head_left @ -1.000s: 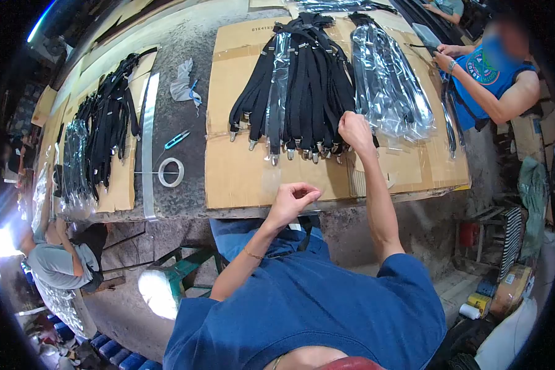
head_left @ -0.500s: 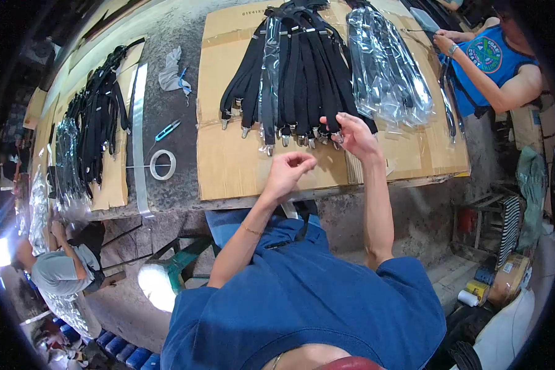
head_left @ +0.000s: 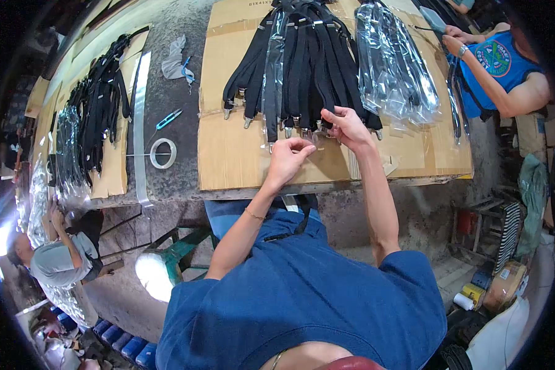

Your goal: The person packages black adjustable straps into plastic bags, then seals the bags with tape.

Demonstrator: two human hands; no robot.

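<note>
A fan of black suspenders (head_left: 302, 74) with metal clips lies on a cardboard sheet in front of me. One strap among them is inside a clear plastic sleeve (head_left: 274, 80). My right hand (head_left: 351, 131) is closed, thumb and fingers pinching the lower clip end of a suspender strap. Just left of it, my left hand (head_left: 287, 161) is held in a pinch below the row of clips; what lies between its fingertips is too small to make out. Beside the fan on the right are suspenders packed in clear plastic sleeves (head_left: 394, 68).
Cardboard (head_left: 240, 166) covers this part of the table. To the left lie a tape roll (head_left: 163, 153), blue thread snips (head_left: 169, 119), a grey cloth (head_left: 176, 58) and another suspender pile (head_left: 98, 105). One person (head_left: 505, 68) works at right, another (head_left: 61, 259) at lower left.
My left hand has moved up toward the clips and closer to my right hand. The right hand's fingers have closed in around the strap end.
</note>
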